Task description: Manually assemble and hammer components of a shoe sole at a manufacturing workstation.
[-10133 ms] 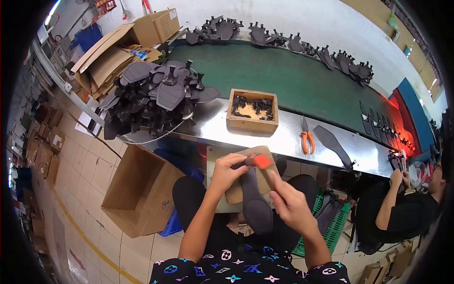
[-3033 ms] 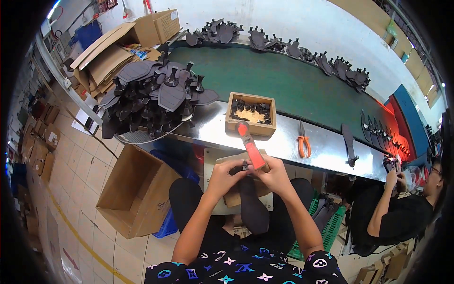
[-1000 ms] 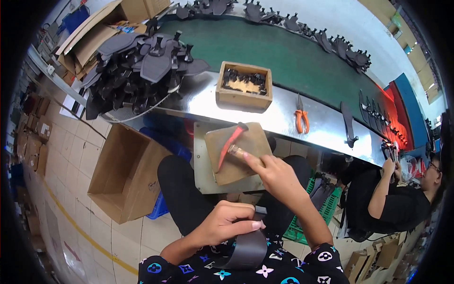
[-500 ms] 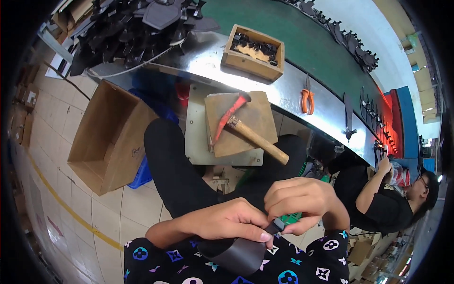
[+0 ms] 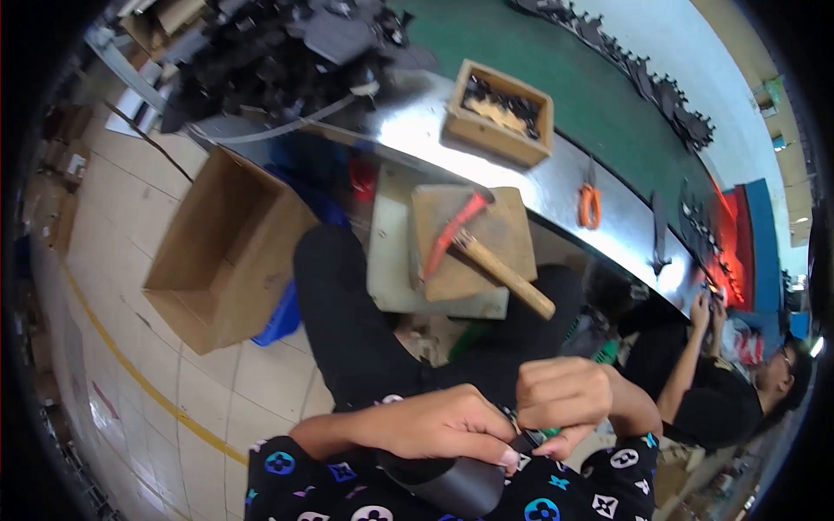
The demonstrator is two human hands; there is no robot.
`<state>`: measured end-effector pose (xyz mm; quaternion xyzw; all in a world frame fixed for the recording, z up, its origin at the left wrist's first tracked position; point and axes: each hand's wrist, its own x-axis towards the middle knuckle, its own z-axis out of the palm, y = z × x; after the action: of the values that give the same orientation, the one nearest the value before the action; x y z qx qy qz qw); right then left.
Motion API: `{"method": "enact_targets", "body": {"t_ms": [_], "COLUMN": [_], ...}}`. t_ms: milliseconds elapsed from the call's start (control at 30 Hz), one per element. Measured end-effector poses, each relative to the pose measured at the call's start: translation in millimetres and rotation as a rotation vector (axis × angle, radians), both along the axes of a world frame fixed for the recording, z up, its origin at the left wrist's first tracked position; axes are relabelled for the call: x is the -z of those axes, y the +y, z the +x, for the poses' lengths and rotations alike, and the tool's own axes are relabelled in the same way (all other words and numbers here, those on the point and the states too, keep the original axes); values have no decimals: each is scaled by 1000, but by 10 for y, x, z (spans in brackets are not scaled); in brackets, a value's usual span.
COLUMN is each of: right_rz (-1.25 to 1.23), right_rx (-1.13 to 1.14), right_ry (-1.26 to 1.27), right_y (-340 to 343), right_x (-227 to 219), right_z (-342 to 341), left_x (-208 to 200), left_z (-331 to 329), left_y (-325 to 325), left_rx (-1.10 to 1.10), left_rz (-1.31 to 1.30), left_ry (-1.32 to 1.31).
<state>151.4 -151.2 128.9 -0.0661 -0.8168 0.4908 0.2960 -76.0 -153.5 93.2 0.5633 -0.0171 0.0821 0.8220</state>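
My left hand (image 5: 443, 427) and my right hand (image 5: 566, 401) are close to my body, both closed on a black shoe piece (image 5: 452, 480) that lies in my lap. The fingertips of both hands meet at its upper edge. A hammer (image 5: 488, 252) with a wooden handle and a red tool (image 5: 452, 234) lie on a wooden block (image 5: 473, 243) that rests on a grey board over my knees. Neither hand touches them.
An open cardboard box (image 5: 217, 252) stands on the tiled floor at left. A steel bench edge carries a wooden tray (image 5: 498, 117) of small parts and orange pliers (image 5: 589, 204). Black shoe pieces (image 5: 287, 52) pile at far left. Another person (image 5: 721, 382) sits at right.
Earlier my hands worked at the wooden block with the hammer and red tool. Both tools now lie on the block, and my hands have drawn back to my lap with the black piece.
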Motion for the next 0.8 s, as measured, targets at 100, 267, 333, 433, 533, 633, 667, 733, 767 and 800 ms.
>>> {"method": "enact_targets", "body": {"t_ms": [100, 267, 333, 433, 533, 633, 667, 733, 767, 800], "right_rz": [1, 11, 32, 151, 141, 76, 65, 1, -53, -76], "right_rx": [2, 5, 9, 123, 375, 690, 858, 1220, 1411, 1564], "right_ry": [-13, -9, -13, -111, -236, -258, -253, -297, -344, -348], "right_y": [-6, -82, -105, -14, -12, -191, -245, -395, -448, -513], "right_x": [19, 57, 105, 37, 80, 144, 242, 442, 530, 636], "right_z": [57, 214, 304, 483, 830, 1220, 1338, 1621, 1775, 1975], "left_x": [-12, -25, -81, -2, 163, 205, 128, -74, -242, -548], "left_z": [36, 188, 238, 344, 338, 37, -40, -120, -194, -185], "left_y": [25, -34, 70, 125, 241, 260, 270, 358, 493, 702], "left_rx": [-5, -92, 2, 145, -220, 5, -6, -216, -349, -617], "left_rz": [13, 43, 149, 263, -110, -182, -89, 184, 388, 610], "left_ry": [9, 27, 125, 273, 226, 255, 348, 552, 663, 668]}}
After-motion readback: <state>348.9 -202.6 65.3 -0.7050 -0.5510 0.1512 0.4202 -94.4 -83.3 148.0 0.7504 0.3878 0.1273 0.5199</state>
